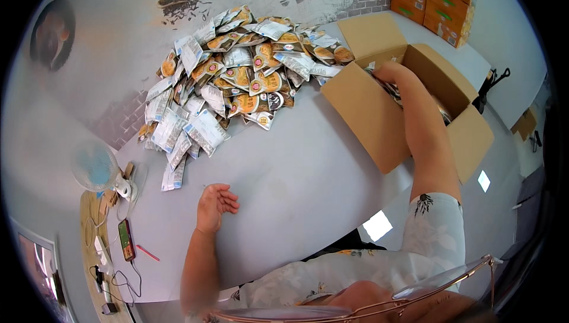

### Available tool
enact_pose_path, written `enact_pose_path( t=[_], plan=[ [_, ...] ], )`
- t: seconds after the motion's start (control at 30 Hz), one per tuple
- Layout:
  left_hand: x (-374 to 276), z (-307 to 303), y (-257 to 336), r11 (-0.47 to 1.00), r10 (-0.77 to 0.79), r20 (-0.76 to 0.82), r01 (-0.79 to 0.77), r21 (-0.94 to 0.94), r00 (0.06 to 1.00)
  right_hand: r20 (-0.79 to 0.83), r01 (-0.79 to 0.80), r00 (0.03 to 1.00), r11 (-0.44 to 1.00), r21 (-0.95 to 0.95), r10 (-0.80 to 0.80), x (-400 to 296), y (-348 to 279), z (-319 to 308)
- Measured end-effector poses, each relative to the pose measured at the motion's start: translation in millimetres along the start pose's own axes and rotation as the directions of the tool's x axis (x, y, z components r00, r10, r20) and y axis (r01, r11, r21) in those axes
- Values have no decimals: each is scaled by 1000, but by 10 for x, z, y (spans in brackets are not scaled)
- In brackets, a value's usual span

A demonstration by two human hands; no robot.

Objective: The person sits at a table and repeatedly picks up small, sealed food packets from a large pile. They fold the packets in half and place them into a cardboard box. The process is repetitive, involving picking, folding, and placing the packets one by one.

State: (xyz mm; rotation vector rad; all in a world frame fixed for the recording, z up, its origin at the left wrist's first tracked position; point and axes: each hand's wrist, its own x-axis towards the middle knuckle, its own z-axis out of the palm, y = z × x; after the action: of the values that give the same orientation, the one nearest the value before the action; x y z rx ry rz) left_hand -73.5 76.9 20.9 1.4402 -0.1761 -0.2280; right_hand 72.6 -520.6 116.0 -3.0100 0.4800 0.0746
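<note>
My left hand point(218, 205) rests above the white table point(284, 180), its fingers loosely bent and apart with nothing in them. In front of it a large heap of sealed snack-like packets point(235, 78) spreads over the table; some show brown and yellow printed faces, others white backs. To the right stands an open cardboard box point(364, 118) with its flaps folded out. My right hand point(389, 72) reaches into this box near its left inner wall. Packets point(391, 91) show inside beneath my forearm. The fingertips are hidden, so any hold on a packet cannot be seen.
Orange printed cartons point(444, 2) are stacked at the back right. A small fan point(95, 167) stands on the left, near a phone point(126, 240) on a cable, a red pen point(147, 252) and a power strip point(103, 256). Eyeglasses point(444, 283) cross the view's bottom.
</note>
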Motion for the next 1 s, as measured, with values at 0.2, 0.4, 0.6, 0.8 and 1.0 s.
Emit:
enact_pose_path(
  t=[0.2, 0.4, 0.6, 0.8, 1.0],
  plan=[
    [20, -7, 52, 998, -55, -10, 55, -12, 998, -32, -36, 999, 991, 129, 40, -123, 45, -45],
    [117, 40, 49, 997, -38, -59, 42, 71, 998, 17, 98, 995, 975, -202, -96, 79, 144, 96],
    [124, 47, 64, 994, -37, -32, 40, 104, 999, -522, -84, 850, 996, 7, 75, -372, -710, -134],
    [107, 92, 90, 981, 18, -129, 8, 196, 992, -698, 704, 635, 620, 347, -331, -996, -2146, 460],
    [120, -73, 126, 964, 105, -302, -23, 264, 947, -483, 795, 591, 568, 212, -647, -1709, -3671, 1132]
  ],
)
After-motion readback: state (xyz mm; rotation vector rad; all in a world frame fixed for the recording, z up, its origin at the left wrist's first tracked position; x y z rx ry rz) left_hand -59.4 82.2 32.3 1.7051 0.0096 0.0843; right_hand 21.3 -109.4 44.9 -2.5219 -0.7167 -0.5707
